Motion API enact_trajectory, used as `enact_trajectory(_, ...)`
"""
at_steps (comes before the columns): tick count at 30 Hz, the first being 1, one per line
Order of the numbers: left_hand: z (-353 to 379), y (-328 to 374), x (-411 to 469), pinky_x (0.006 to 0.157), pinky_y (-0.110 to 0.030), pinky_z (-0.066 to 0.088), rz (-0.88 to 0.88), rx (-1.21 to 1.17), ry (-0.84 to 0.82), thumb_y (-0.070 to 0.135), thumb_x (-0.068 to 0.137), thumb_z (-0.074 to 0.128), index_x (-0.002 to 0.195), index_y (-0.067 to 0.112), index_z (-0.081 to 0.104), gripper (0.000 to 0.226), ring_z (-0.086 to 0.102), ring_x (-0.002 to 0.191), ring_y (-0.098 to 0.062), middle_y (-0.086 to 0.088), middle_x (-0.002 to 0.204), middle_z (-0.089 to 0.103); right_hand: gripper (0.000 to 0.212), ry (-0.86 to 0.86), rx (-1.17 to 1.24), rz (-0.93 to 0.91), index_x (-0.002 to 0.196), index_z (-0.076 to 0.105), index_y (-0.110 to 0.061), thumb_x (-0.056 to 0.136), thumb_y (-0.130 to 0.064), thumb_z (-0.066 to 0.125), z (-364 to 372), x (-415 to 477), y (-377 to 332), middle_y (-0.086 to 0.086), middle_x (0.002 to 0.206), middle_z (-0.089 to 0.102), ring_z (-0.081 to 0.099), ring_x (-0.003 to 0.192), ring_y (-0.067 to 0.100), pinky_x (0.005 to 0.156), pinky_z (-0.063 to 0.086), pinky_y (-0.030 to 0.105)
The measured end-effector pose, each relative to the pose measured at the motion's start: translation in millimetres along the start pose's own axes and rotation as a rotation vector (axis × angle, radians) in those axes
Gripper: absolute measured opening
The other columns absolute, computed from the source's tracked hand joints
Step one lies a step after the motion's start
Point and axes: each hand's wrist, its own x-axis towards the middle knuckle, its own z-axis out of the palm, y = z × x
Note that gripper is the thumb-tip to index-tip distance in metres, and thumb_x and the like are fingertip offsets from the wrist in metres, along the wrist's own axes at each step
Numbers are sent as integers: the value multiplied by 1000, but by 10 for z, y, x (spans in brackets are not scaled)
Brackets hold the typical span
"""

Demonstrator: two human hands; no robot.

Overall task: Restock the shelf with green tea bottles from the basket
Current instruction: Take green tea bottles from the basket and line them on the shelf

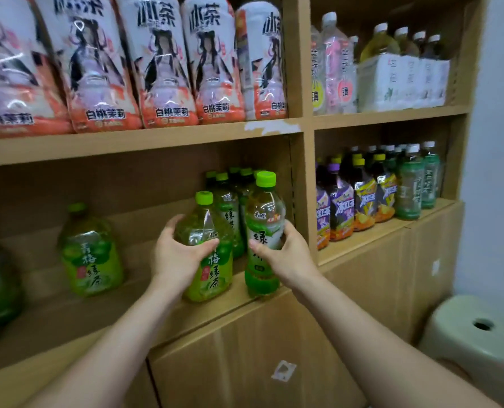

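The light-brown wooden shelf unit (144, 144) has flat boards and upright dividers. On its lower board the left grip (177, 257) curls round a squat green plastic tea bottle (212, 269), and the right grip (286, 257) curls round a taller green-capped tea bottle (264, 228). Both bottles are upright at the front edge. Just behind the grips stands a cluster of green-capped bottles (230, 198). Well left of the left grip, a second squat green bottle (90, 254) stands alone. Right of the right grip, past a divider, stand purple- and yellow-labelled dark bottles (354, 201). Above the grips, large white-and-orange bottles (162, 63) line the upper board.
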Motion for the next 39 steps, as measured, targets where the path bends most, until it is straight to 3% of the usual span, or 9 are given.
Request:
enact_trajectory(6,-37,-281,227,85,-40,54,-56,97,-10,39,72,78,135,31,32,79,65,95,-24,2,98,65,67,3,-207,-19,135,40,-24,79,-41,72,415,200,146,-4,126,61,57,115,18,96,47,38)
enact_trajectory(10,-42,-239,129,91,-35,48,-84,157,-57,36,80,71,144,29,21,82,60,109,-27,-4,118,62,71,-61,-312,3,139,33,-23,81,-41,70,452,220,215,0,131,58,55,120,23,98,47,44)
enact_trajectory(15,-80,99,-526,96,-24,42,308,41,54,8,85,62,126,28,50,47,50,113,-4,7,124,52,56,30,-405,-128,133,44,-24,84,-35,68,-161,-278,355,1,111,65,60,104,14,88,49,30)
enact_trajectory(21,747,351,-1320,67,-19,52,234,-349,-517,17,82,53,92,37,70,28,67,73,-8,7,85,71,3,134,-544,51,89,65,-28,87,-26,64,-1572,-1044,548,0,72,70,69,73,21,65,55,31)
enact_trajectory(25,1584,407,-1857,70,-23,52,199,-347,-829,18,81,53,79,31,72,23,65,69,-5,12,75,72,4,84,-850,210,83,69,-24,86,-23,65,-2430,-1665,542,-16,69,69,64,62,6,65,51,27)
enact_trajectory(28,2206,517,-2295,68,-18,50,240,-310,-1032,9,84,57,76,35,68,29,65,67,0,18,71,70,6,209,-954,350,88,71,-25,83,-22,68,-3071,-2091,614,-7,77,71,64,73,7,74,49,27)
enact_trajectory(32,3053,611,-2870,73,-27,52,298,-202,-1307,28,75,51,73,37,68,19,65,68,-2,14,69,71,10,411,-984,552,91,71,-22,82,-24,70,-3833,-2614,939,1,82,72,66,79,17,77,49,30)
enact_trajectory(35,3595,659,-3253,80,-30,52,368,-72,-1447,22,82,54,79,33,69,19,63,71,-1,11,73,72,12,457,-925,709,91,71,-20,82,-28,71,-4160,-2934,1289,1,84,70,66,82,19,77,50,29)
enact_trajectory(39,4315,639,-3783,86,-32,49,446,135,-1557,25,90,56,96,20,71,17,64,94,-14,4,96,72,31,484,-850,826,109,65,-16,83,-30,71,-4515,-3161,1679,1,89,67,63,83,19,73,46,26)
